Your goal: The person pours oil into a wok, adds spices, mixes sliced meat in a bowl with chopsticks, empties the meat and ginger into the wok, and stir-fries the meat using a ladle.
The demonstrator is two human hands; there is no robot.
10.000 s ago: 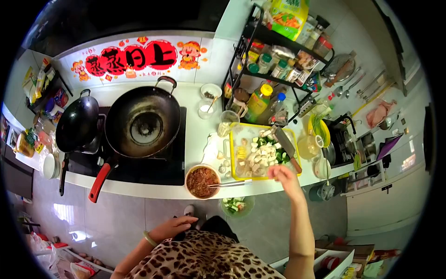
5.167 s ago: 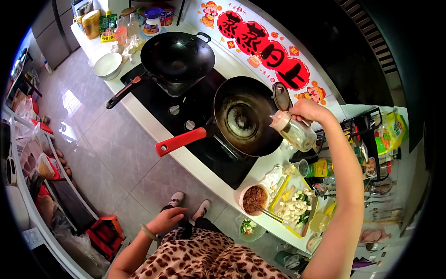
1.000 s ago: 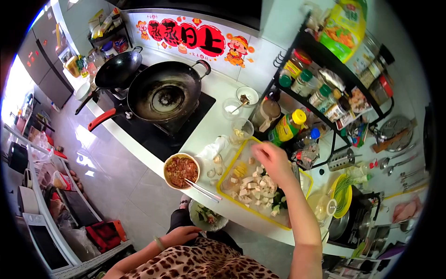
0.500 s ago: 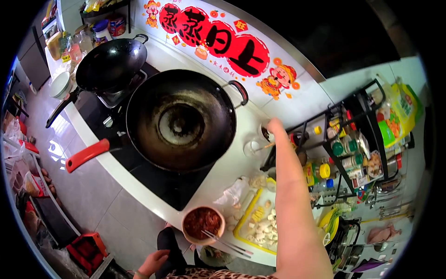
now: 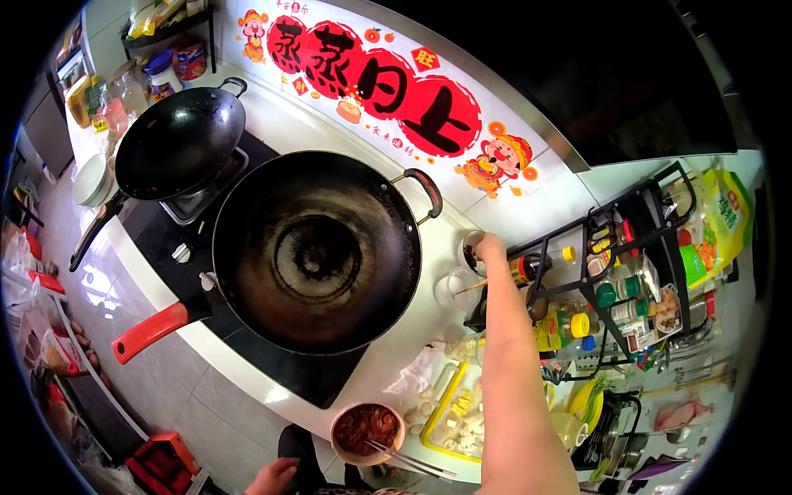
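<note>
My right hand [image 5: 490, 248] reaches to a small white bowl [image 5: 471, 250] of dark spices at the back of the counter. Its fingers are pressed together at the bowl's rim, and what they pinch is too small to make out. Beside it stands a small clear container [image 5: 453, 288] with a spoon. The large wok [image 5: 318, 252] on the hob looks empty but oily. Low in the view, my left hand [image 5: 275, 476] hangs near my body, its fingers partly cut off by the frame edge. A bowl of reddish meat [image 5: 363, 429] with chopsticks stands at the counter's front edge.
A smaller black wok [image 5: 177, 144] stands on the left burner. The yellow-edged board [image 5: 445, 410] holds white cubes and yellow pieces, partly behind my right forearm. A black rack [image 5: 606, 272] with jars and bottles stands at the right. The large wok's red handle [image 5: 150, 332] juts over the front edge.
My right hand has gone from above the board to the small spice bowl and stays there. Earlier it held a glass oil jug over the large wok. The view has turned and moved closer to the hob.
</note>
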